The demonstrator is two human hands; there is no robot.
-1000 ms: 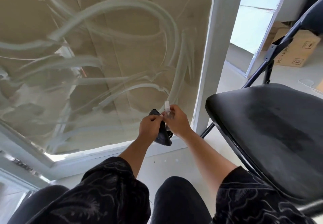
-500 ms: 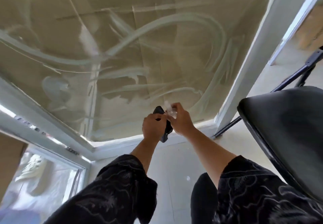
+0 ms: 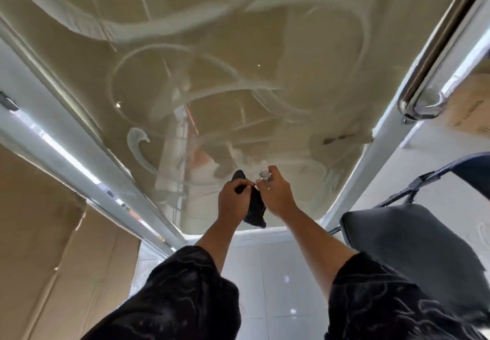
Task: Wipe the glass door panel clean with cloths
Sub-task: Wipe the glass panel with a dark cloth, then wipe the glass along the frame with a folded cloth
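Cloth (image 3: pixel 255 208) dangles downward from left hand (image 3: pixel 233 202) — right hand (image 3: pixel 279 197) grips bottle (image 3: pixel 264 174).

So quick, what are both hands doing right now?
Left hand: closed, gripping the black cloth.
Right hand: closed, holding a small clear bottle.

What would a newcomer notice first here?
White swirling smears all over the glass, which fills the upper view, catch the eye first. Next come the two hands at centre, close together before its lower edge: the left hand grips a dark cloth, and the right hand holds a small clear bottle. A black chair stands at right, below a steel handle.
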